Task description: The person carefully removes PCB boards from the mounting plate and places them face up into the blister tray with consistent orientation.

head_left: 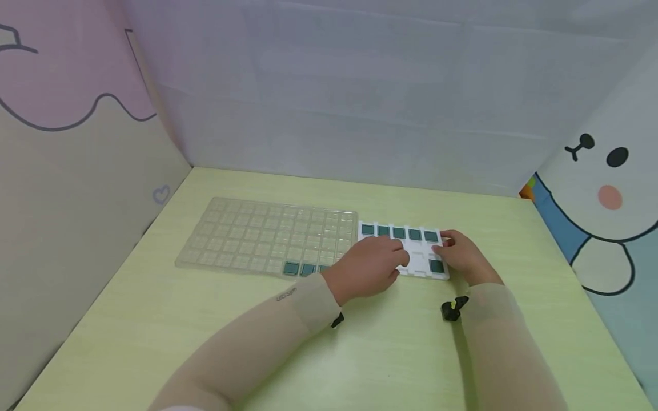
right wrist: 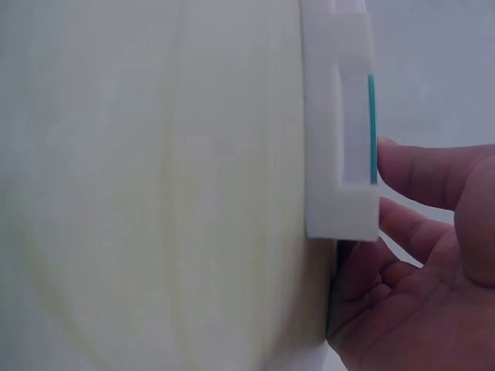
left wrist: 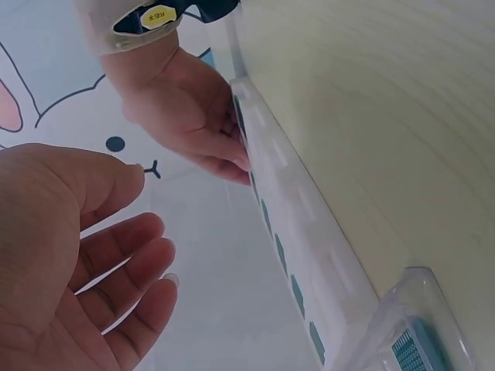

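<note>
A white tray (head_left: 418,249) lies on the table, with a row of dark green square pieces (head_left: 430,236) along its far side and one near its front right corner. Over its left part is my left hand (head_left: 367,265), its fingers loosely bent; in the left wrist view thumb and fingers stand apart with nothing between them. My right hand (head_left: 465,257) holds the tray's right end, thumb on top and fingers curled at the end edge. A clear compartment tray (head_left: 257,234) adjoins on the left, with green squares (head_left: 291,268) in its front row, partly hidden by my left arm.
The pale yellow-green table (head_left: 380,354) reaches to a light cloth wall (head_left: 334,103) at the back. Side panels with cartoon drawings stand left and right. Black wrist mounts (head_left: 450,310) hang by both sleeves, the right one just above the table.
</note>
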Available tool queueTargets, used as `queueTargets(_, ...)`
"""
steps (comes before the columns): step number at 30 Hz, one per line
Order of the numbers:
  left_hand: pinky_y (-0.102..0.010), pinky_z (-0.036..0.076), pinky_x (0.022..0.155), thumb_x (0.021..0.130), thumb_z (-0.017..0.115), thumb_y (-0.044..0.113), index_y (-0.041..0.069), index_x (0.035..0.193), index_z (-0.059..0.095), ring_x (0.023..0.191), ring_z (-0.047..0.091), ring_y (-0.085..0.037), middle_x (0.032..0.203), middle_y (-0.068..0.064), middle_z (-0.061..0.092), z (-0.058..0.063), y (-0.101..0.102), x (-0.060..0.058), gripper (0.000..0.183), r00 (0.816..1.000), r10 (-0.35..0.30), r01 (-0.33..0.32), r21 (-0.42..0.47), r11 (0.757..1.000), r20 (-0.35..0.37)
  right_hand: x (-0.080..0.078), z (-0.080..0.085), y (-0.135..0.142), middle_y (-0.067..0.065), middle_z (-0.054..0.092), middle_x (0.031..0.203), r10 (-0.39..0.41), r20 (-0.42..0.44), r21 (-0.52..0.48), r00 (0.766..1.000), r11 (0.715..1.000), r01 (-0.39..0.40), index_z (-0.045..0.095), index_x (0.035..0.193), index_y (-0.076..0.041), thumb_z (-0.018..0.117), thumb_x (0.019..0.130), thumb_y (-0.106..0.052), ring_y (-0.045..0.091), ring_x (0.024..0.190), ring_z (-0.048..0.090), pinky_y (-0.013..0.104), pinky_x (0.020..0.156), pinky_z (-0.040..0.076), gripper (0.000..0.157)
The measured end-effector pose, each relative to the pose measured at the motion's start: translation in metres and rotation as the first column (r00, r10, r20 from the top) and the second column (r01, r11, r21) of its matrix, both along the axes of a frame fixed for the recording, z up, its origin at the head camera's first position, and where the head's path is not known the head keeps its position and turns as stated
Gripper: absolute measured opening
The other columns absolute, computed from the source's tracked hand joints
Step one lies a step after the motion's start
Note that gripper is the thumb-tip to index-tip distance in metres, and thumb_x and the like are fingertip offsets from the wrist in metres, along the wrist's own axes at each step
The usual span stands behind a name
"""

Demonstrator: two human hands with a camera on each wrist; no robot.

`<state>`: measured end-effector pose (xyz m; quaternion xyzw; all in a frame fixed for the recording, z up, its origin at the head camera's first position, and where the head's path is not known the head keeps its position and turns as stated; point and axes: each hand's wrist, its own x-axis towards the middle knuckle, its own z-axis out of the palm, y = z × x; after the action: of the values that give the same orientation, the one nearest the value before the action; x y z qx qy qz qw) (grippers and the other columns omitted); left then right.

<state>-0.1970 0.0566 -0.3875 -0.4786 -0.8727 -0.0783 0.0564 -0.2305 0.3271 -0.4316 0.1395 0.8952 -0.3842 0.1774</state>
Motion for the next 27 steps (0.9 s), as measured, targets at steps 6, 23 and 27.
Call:
queueTargets(6, -0.020, 0.048, 0.087, 0.098, 0.067, 0.016, 0.019, 0.114, 0.074, 0.099, 0.063, -0.010, 0.108, 0.007, 0.067, -0.002, 0.011, -0.002, 0.018, 1.000, -0.016, 0.017, 0.028, 0.999, -0.012, 0.001, 0.000, -0.001, 0.028, 0.035, 0.151, 0.008, -0.009, -0.006, 1.000, 1.000, -0.008, 0.025, 0.160, 0.000, 0.056, 0.107, -0.030, 0.043, 0.127, 0.038, 0.060, 0.109, 0.035, 0.069)
queueTargets(23, -0.018, 0.048, 0.088, 0.101, 0.064, 0.021, 0.023, 0.120, 0.073, 0.103, 0.061, -0.006, 0.113, 0.011, 0.066, -0.009, 0.045, -0.004, 0.021, 1.000, -0.014, 0.015, -0.026, 1.000, 0.020, 0.003, 0.006, -0.002, 0.031, 0.033, 0.153, 0.034, -0.019, -0.009, 0.999, 0.999, -0.034, 0.024, 0.159, 0.003, 0.056, 0.107, -0.031, 0.045, 0.130, 0.037, 0.062, 0.112, 0.033, 0.070)
queueTargets(27, -0.018, 0.048, 0.088, 0.102, 0.063, 0.022, 0.023, 0.122, 0.072, 0.104, 0.060, -0.006, 0.115, 0.011, 0.065, -0.010, 0.052, -0.006, 0.022, 1.000, -0.009, 0.010, -0.036, 0.999, 0.025, 0.004, 0.007, -0.001, 0.032, 0.033, 0.152, 0.038, -0.015, -0.009, 0.999, 0.999, -0.039, 0.024, 0.159, 0.003, 0.056, 0.106, -0.032, 0.046, 0.129, 0.038, 0.062, 0.111, 0.035, 0.072)
